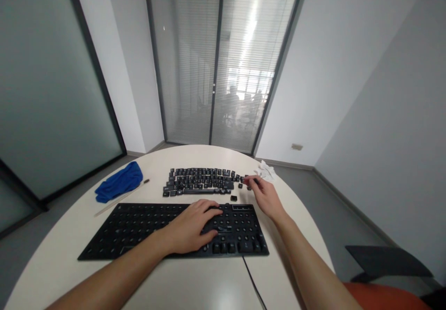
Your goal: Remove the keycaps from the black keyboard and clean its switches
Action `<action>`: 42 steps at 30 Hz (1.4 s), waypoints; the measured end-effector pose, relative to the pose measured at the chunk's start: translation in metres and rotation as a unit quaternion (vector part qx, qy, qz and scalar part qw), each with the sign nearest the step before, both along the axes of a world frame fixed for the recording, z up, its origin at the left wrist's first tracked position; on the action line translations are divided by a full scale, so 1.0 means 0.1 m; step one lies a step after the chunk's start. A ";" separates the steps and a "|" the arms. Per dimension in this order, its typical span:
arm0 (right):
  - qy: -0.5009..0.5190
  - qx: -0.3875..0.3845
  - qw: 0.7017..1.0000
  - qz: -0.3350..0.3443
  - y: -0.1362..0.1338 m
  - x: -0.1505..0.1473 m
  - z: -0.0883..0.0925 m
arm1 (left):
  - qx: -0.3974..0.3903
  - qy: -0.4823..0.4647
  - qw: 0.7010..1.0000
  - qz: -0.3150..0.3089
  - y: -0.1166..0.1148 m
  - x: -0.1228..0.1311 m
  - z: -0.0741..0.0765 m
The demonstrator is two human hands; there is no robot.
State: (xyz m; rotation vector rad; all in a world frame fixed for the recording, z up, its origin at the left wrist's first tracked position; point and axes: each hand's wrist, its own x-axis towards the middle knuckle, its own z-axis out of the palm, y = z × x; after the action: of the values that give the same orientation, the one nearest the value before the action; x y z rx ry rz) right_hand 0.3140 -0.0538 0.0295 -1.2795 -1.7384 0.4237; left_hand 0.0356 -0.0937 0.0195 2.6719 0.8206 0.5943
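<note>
A black keyboard base (146, 224) lies on the table, with most of its keys off and a few keycaps in place at its lower right. My left hand (193, 224) rests on its right-middle part, fingers apart and holding nothing. Beyond the base, loose black keycaps (200, 180) are laid out in keyboard-like rows. My right hand (263, 193) is at the right end of these rows, thumb and fingers pinched on a small dark keycap (257, 181) that is partly hidden. A single keycap (233, 198) lies between the rows and the base.
On the left of the round white table (209, 284) are a blue cloth (120, 182) and a thin brush (121, 198). Crumpled white tissue (265, 170) lies behind my right hand. A black cable (253, 282) runs from the base toward me. A chair (386, 261) stands at right.
</note>
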 end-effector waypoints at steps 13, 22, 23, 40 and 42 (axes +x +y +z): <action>-0.138 -0.096 0.980 0.107 0.10 0.04 -0.18 | 0.009 -0.010 1.000 -0.027 0.04 -0.04 0.01; -0.125 -0.147 0.980 0.050 0.15 0.04 -0.20 | 0.009 -0.006 1.000 -0.017 0.02 -0.04 0.02; -0.124 -0.149 0.980 0.053 0.14 0.04 -0.19 | 0.007 -0.008 1.000 -0.017 0.02 -0.04 0.02; -0.092 -0.093 0.991 0.032 0.22 0.01 -0.30 | 0.003 -0.008 1.000 -0.016 0.01 -0.04 0.02; -0.096 -0.094 0.990 0.034 0.22 0.01 -0.30 | 0.003 -0.012 1.000 -0.018 0.01 -0.04 0.02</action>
State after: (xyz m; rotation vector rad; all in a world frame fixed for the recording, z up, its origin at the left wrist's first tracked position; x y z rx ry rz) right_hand 0.3150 -0.0322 -0.0003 -1.4364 -1.9440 0.5296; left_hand 0.0320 -0.0928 0.0212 2.6728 0.7650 0.6196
